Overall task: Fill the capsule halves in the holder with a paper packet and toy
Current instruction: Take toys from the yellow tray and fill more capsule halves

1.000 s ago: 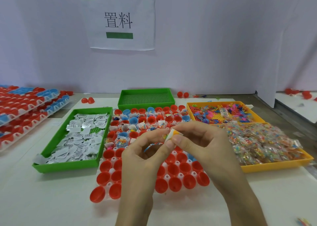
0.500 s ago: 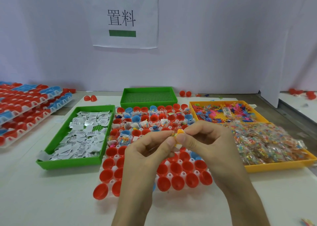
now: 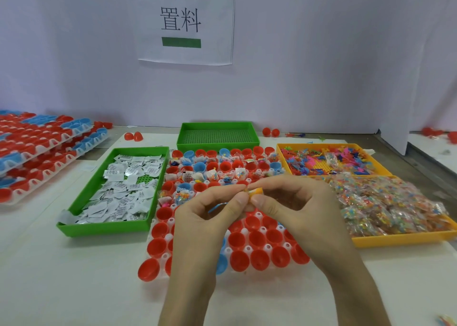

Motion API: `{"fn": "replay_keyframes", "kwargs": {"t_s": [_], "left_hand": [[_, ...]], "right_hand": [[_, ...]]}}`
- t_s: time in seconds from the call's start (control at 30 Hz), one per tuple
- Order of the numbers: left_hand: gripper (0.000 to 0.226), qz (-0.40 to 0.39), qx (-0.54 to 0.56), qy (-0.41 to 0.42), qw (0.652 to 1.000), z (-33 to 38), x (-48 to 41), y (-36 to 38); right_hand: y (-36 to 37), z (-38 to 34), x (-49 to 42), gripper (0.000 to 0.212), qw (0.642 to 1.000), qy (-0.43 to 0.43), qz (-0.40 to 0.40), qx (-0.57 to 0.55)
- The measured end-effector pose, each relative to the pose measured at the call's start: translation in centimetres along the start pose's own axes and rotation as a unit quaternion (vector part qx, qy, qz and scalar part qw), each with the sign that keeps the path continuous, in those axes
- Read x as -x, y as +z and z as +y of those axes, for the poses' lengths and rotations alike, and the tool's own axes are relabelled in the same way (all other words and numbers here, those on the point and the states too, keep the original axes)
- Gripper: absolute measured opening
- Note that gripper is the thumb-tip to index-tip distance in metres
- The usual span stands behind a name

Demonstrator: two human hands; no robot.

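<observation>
A white holder (image 3: pixel 243 231) full of red and blue capsule halves lies in the middle of the table. Its far rows hold packets and toys; the near red halves (image 3: pixel 258 259) look empty. Above the holder, my left hand (image 3: pixel 210 217) and my right hand (image 3: pixel 291 202) meet fingertip to fingertip. Together they pinch a small folded packet with an orange toy (image 3: pixel 256 191). A blue piece shows behind my left fingers.
A green tray of white paper packets (image 3: pixel 118 187) sits left of the holder. Behind the holder stands an empty green tray (image 3: pixel 217 134). Two orange trays hold loose toys (image 3: pixel 326 160) and bagged toys (image 3: pixel 385 207) at right. Stacked filled holders (image 3: pixel 42 150) lie far left.
Both hands stayed together over the holder. The white packet seen earlier between the fingertips is now mostly folded away, and an orange bit shows instead.
</observation>
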State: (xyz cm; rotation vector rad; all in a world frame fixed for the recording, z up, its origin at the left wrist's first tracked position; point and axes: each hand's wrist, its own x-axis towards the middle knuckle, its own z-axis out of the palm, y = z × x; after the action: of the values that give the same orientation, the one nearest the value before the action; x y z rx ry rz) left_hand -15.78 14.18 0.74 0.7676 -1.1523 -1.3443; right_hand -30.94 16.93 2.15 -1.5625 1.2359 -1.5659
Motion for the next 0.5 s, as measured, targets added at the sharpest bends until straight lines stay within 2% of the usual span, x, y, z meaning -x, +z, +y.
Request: {"fn": "replay_keyframes", "kwargs": {"t_s": [0.1, 0.2, 0.33, 0.4, 0.5], "left_hand": [[0.022, 0.039, -0.016, 0.024, 0.999, 0.1, -0.2, -0.7], [0.019, 0.130, 0.005, 0.055, 0.990, 0.5, -0.5, -2.8], [0.011, 0.215, 0.031, 0.074, 0.973, 0.8, -0.6, -5.4], [0.010, 0.225, 0.031, 0.077, 0.971, 0.8, -0.6, -5.7], [0.019, 0.217, 0.017, 0.084, 0.972, 0.8, -0.7, -5.5]], "right_hand": [[-0.3, 0.1, -0.8, 0.017, 0.999, 0.003, 0.012, 0.030], [-1.0, 0.6, -3.4, 0.017, 0.990, -0.002, 0.053, 0.132], [-0.1, 2.7, -6.9, 0.016, 0.955, 0.022, -0.027, 0.295], [0.3, 4.0, -7.8, 0.012, 0.934, 0.034, -0.058, 0.352], [-0.4, 5.1, -8.9, 0.008, 0.919, 0.048, -0.056, 0.387]]}}
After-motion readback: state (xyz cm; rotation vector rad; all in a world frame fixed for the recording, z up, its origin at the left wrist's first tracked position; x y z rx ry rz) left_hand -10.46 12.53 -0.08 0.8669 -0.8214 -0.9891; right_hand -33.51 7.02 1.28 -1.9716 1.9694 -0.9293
